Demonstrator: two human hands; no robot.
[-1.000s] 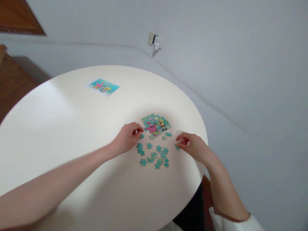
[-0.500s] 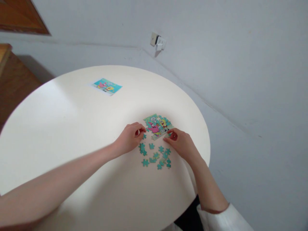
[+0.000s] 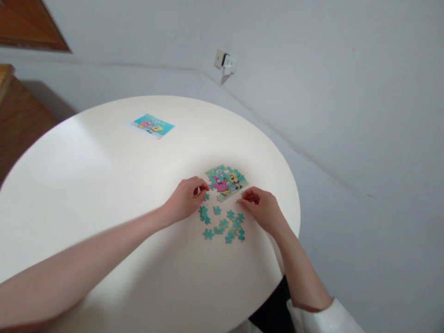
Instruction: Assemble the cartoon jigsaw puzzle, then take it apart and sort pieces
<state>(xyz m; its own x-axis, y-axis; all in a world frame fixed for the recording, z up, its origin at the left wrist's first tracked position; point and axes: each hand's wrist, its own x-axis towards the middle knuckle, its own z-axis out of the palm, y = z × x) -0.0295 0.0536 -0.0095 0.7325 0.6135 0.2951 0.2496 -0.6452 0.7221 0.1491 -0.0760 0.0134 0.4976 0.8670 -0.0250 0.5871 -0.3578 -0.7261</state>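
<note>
A partly joined cartoon jigsaw (image 3: 225,180) lies on the round cream table (image 3: 104,185). Several loose teal pieces (image 3: 222,224) are scattered just below it. My left hand (image 3: 185,199) rests at the jigsaw's left edge with its fingers curled in a pinch; what they hold is hidden. My right hand (image 3: 262,208) sits at the jigsaw's lower right corner, fingers curled and pinched against the edge there, with any piece between them hidden.
A small printed picture card (image 3: 151,126) lies at the far side of the table. The table's right edge runs close to my right hand. A grey wall with a socket (image 3: 225,62) rises behind, and wooden furniture (image 3: 17,115) stands at the left.
My right hand moved left from the table's right side to the jigsaw's lower right corner. The left hand stayed at the jigsaw's left edge.
</note>
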